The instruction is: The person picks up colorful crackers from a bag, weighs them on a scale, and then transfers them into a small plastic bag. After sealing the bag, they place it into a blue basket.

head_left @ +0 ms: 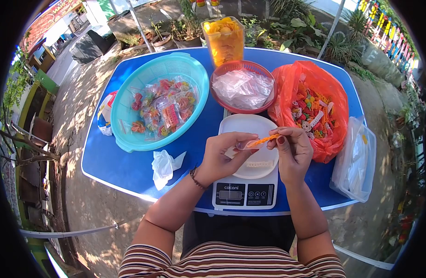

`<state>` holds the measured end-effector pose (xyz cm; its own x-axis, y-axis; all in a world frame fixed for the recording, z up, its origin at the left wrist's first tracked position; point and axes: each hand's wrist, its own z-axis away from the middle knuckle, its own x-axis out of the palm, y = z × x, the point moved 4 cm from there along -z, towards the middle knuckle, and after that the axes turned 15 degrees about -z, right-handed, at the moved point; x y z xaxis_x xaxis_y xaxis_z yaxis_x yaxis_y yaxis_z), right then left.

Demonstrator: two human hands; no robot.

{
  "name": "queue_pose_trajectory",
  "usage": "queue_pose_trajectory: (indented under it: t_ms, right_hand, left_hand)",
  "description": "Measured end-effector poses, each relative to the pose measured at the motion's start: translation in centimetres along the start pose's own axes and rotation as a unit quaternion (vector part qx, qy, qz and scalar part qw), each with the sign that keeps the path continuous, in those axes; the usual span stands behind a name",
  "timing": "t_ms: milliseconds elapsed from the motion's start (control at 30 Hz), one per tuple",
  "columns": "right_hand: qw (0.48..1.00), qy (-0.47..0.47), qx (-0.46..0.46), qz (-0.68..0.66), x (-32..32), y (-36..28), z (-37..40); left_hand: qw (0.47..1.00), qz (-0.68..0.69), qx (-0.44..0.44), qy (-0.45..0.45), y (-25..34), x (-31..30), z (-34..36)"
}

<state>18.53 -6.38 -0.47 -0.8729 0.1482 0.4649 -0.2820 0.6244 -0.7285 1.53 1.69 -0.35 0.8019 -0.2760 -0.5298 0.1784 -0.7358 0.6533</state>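
Observation:
Above a kitchen scale [245, 183], my left hand [226, 152] is closed on a small clear plastic bag [245, 145]. My right hand [294, 152] pinches an orange snack piece [266, 139] with a ridged or twisted look, its left end at the bag's mouth. Whether the piece is partly inside the bag is hard to make out. Below the hands lies the scale's round white plate [243, 121], bearing a pale ridged piece [259, 164]. The scale's display shows no readable figure.
A turquoise basket [124, 99] of filled bags stands left, a crumpled tissue [165, 168] before it. Behind are a red basket [217, 103] of plastic bags and a tub [223, 44] of orange pieces. To the right are a red bag [310, 76] of colourful pieces and a clear box [354, 157].

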Motion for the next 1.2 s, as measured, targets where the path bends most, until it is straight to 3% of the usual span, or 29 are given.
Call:
queue_pose_trajectory:
  t_ms: [133, 233, 333, 433, 533, 733, 833, 933, 1033, 1200]
  right_hand:
    - [0.992, 0.01, -0.065, 0.111, 0.2, -0.6, 0.3]
    - [0.993, -0.031, -0.024, 0.109, 0.5, -0.4, 0.4]
    - [0.981, -0.097, -0.061, 0.159, 1.1, -0.1, 0.4]
    - [0.973, -0.071, -0.079, 0.203, 1.6, -0.7, 0.6]
    - [0.921, -0.148, -0.145, 0.33, 2.1, -1.3, -0.1]
    - [0.915, -0.166, -0.098, 0.354, 2.7, -0.8, 0.1]
    - [0.958, -0.113, -0.065, 0.255, 3.2, -1.2, 0.0]
    - [0.963, -0.101, 0.062, 0.24, 1.3, -0.6, 0.3]
    - [0.858, -0.315, 0.002, 0.407, 3.0, -0.9, -0.1]
    - [0.837, -0.356, -0.003, 0.416, 3.2, -0.3, 0.5]
  left_hand:
    - [0.999, 0.042, -0.031, -0.017, 0.3, -0.2, 0.0]
    - [0.996, 0.076, -0.047, -0.01, 0.0, 0.1, 0.1]
    - [0.996, 0.068, -0.048, -0.022, 0.0, 0.2, 0.2]
    - [0.997, 0.054, -0.044, -0.027, -0.1, 0.2, 0.4]
    - [0.998, 0.063, -0.03, 0.002, -0.3, 0.3, 0.3]
    - [0.996, 0.078, -0.046, 0.011, -0.4, 0.3, 0.5]
    - [0.994, 0.091, -0.047, 0.036, -1.4, 0.4, 0.6]
    - [0.982, 0.151, -0.091, 0.073, -1.8, 0.1, 0.3]
    - [0.963, 0.206, -0.136, 0.112, -2.2, -0.4, 0.2]
    - [0.939, 0.296, -0.139, 0.105, -2.8, -0.4, -0.1]
